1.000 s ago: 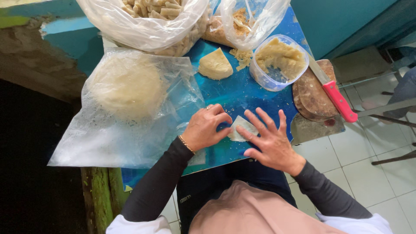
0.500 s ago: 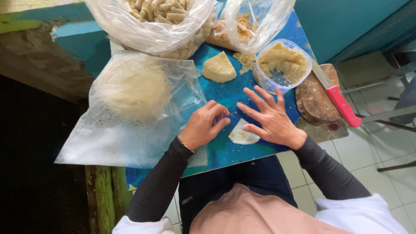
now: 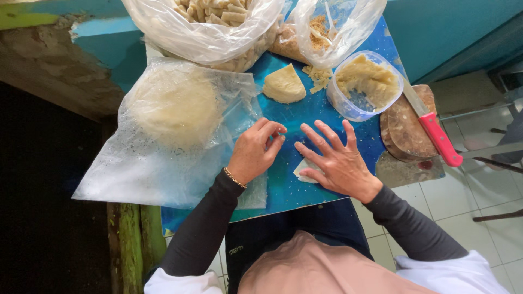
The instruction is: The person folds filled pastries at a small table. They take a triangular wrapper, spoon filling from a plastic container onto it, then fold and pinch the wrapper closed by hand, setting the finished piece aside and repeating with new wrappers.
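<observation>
My right hand (image 3: 333, 159) lies flat, fingers spread, on a thin white wrapper sheet (image 3: 303, 171) on the blue table (image 3: 283, 190); only a corner of the sheet shows under the palm. My left hand (image 3: 255, 151) hovers just left of it, fingers curled with the tips pinched together, by the edge of a clear plastic bag holding a stack of round pale wrappers (image 3: 175, 106). Whether the left fingers hold anything I cannot tell.
Behind the hands are a wedge of pale filling (image 3: 283, 85), a clear tub of yellowish paste (image 3: 366, 84), and two plastic bags, one with rolled pieces (image 3: 212, 22), one with crumbs (image 3: 327, 27). A red-handled knife (image 3: 433, 130) rests on a round wooden board (image 3: 406, 128) at right.
My right hand has slid down onto the wrapper sheet and pressed flat over it. My left hand has lifted slightly away from the sheet, fingers curling together.
</observation>
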Available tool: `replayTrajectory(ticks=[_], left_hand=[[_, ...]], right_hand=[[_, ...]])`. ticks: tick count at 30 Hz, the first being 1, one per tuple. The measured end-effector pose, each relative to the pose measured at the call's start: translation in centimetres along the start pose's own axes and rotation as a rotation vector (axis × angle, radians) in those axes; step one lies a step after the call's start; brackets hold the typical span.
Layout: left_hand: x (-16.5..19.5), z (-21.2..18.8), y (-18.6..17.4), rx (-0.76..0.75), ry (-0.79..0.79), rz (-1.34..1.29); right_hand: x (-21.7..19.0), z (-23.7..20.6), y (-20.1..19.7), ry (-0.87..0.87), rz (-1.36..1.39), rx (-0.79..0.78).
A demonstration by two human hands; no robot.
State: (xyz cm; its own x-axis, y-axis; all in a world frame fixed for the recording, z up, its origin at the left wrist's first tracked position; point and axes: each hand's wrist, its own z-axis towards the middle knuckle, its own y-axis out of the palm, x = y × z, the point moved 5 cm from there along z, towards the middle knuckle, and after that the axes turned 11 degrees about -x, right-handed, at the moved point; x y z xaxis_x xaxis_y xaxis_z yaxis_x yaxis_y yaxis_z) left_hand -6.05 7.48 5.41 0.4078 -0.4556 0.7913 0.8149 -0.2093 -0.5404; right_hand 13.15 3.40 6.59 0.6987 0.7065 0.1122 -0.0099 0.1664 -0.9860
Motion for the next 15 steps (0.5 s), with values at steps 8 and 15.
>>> replayTrajectory(ticks=[8, 15], left_hand=[[-0.3, 0.2, 0.0, -0.016, 0.004, 0.03], [0.0, 0.2, -0.1, -0.027, -0.008, 0.028]], right_hand=[[2.1, -0.3, 1.3, 0.081, 0.186, 0.02], [1.4, -3.2, 0.9, 0.097, 0.292, 0.037]])
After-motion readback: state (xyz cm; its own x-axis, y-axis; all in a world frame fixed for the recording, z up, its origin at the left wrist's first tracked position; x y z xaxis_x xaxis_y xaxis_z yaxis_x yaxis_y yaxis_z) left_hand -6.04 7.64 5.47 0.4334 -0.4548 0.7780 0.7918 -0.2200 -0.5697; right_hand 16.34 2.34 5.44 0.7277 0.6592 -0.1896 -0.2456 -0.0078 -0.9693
